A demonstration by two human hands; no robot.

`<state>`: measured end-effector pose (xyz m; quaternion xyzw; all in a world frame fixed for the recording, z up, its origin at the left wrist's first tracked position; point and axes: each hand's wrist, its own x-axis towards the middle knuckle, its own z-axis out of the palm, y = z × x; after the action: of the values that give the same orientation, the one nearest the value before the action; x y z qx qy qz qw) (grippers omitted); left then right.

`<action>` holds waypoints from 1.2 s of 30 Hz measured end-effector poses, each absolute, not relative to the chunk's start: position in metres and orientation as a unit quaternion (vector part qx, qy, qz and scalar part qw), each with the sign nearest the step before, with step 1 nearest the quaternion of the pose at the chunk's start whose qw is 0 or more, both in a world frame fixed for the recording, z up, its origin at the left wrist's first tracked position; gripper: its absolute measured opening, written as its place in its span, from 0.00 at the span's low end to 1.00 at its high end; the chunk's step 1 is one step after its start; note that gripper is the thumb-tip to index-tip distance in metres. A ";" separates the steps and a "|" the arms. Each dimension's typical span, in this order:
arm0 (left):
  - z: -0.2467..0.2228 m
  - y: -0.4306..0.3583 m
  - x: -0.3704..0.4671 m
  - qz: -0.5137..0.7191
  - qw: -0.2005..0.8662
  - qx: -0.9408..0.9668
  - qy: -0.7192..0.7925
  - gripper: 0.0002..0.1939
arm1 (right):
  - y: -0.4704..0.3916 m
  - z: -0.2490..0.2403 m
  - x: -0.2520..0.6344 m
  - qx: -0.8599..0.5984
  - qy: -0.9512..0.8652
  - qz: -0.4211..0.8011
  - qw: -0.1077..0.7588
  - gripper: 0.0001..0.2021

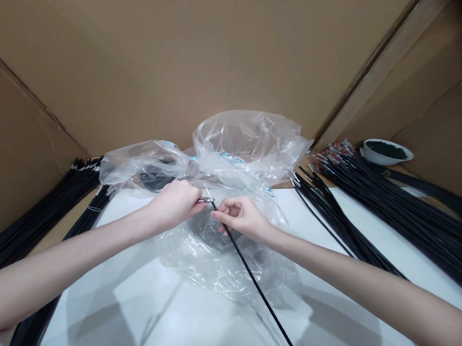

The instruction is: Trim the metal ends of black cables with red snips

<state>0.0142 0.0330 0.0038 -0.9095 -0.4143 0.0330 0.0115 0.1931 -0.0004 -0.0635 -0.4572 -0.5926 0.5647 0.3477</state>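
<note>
A thin black cable [247, 266] runs from the bottom edge up to the middle, where its pale end sticks up between my hands. My right hand [239, 214] pinches the cable just below that end. My left hand [181, 200] is closed round a small metal tool [206, 199], whose tip touches or nearly touches the cable's end; most of the tool is hidden in the fist. Under both hands lies a clear plastic bag [222, 268] with small shiny pieces [211, 232] inside.
More clear plastic bags [248, 140] stand against the cardboard wall [191, 54]. Black cable bundles lie at the left [47, 207] and the right [400, 219], some with coloured wire ends. A white bowl [372, 158] with dark contents sits at the right on the white table [117, 307].
</note>
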 end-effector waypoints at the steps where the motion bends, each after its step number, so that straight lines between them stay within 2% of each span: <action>1: 0.004 0.033 0.010 0.033 0.004 -0.907 -0.420 0.16 | 0.000 -0.064 0.194 -0.457 -0.576 0.579 0.351 0.15; 5: 0.008 0.029 0.000 0.029 -0.012 -0.898 -0.439 0.17 | 0.000 -0.063 0.197 -0.462 -0.549 0.599 0.356 0.18; 15: 0.014 0.025 0.023 0.069 0.033 -0.906 -0.415 0.14 | -0.002 -0.054 0.190 -0.456 -0.648 0.529 0.303 0.10; 24: 0.007 0.031 0.005 0.055 0.003 -0.896 -0.441 0.17 | 0.005 -0.064 0.196 -0.451 -0.590 0.569 0.354 0.13; 36: 0.016 0.028 0.022 0.059 0.019 -0.905 -0.421 0.14 | 0.000 -0.052 0.192 -0.449 -0.649 0.534 0.305 0.11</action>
<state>0.0220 0.0279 0.0164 -0.9048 -0.4213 0.0591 0.0192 0.1915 0.0002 -0.0523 -0.4490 -0.6487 0.5336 0.3048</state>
